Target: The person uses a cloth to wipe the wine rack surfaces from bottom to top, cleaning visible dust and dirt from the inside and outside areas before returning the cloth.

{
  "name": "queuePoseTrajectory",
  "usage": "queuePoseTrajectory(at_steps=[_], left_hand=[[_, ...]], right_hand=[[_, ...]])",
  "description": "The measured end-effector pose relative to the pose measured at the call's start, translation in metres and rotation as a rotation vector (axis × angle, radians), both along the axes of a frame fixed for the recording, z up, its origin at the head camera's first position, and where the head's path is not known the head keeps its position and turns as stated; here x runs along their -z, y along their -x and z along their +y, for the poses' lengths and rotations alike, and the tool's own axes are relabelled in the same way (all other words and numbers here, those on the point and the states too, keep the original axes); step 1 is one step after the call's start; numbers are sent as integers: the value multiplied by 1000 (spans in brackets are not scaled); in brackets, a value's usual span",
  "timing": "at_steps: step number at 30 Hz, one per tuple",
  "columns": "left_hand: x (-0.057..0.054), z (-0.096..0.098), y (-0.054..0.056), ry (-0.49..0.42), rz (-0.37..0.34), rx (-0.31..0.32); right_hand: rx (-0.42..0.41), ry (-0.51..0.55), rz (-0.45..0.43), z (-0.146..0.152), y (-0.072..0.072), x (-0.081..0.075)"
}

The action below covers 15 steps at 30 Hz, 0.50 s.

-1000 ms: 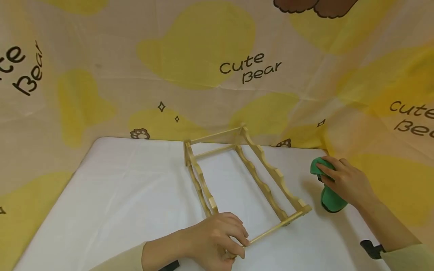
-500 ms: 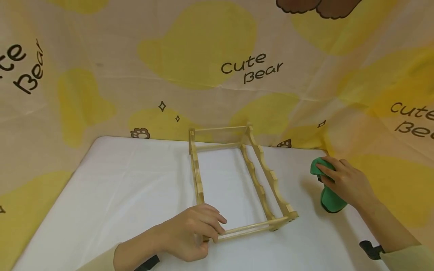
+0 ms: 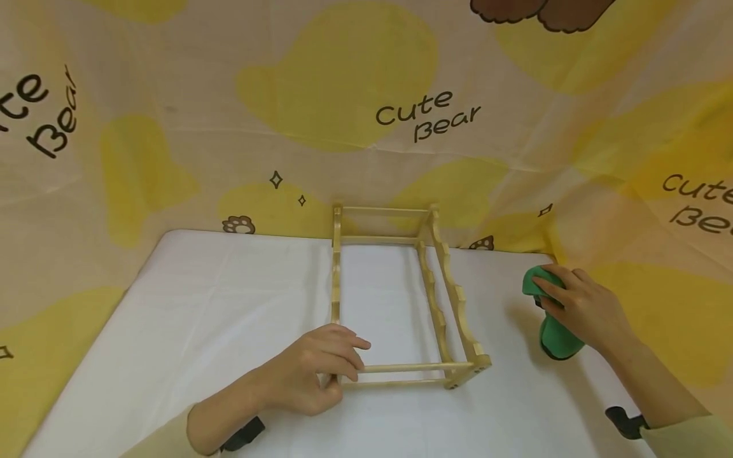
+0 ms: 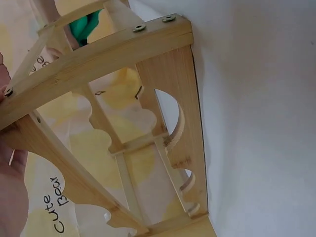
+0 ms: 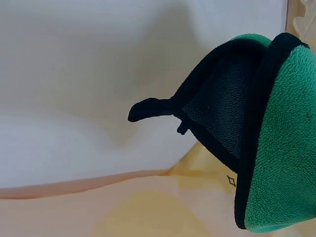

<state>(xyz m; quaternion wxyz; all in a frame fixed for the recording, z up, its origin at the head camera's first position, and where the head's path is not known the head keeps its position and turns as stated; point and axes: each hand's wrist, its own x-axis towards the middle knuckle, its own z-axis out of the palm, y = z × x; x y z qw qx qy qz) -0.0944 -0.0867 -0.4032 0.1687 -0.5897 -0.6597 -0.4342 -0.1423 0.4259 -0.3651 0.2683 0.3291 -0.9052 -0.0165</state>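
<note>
A light wooden rack (image 3: 459, 299) with scalloped side rails stands in the middle of the table, close to the back curtain. My left hand (image 3: 306, 372) grips its near left corner between thumb and fingers. In the left wrist view, that end of the rack (image 4: 168, 71) shows round metal fasteners, with part of the hand (image 4: 12, 192) at the left edge. Off to the right, my right hand (image 3: 590, 305) holds a bunched green cloth (image 3: 560, 337) above the table. The right wrist view shows the cloth (image 5: 286, 143) folded over, with black edging and a small black loop (image 5: 150, 108).
A white surface (image 3: 240, 299) covers the table. Curtain fabric (image 3: 321, 83) with yellow patches and "Cute Bear" lettering rises behind it and along both sides. Black pieces (image 3: 627, 423) of the wrist gear show beside each forearm.
My left hand has swung the rack's near end to the left, so it now stands nearly square to the table's back edge. The right hand with the green cloth has stayed almost still.
</note>
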Motion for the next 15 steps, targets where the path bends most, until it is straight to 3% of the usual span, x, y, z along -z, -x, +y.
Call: queuePoseTrajectory(at_steps=[8, 15], left_hand=[[5, -5, 8, -17, 175, -117], [6, -6, 10, -40, 244, -155]], right_hand=[[-7, 1, 15, -4, 0, -3], [-18, 5, 26, -8, -1, -7]])
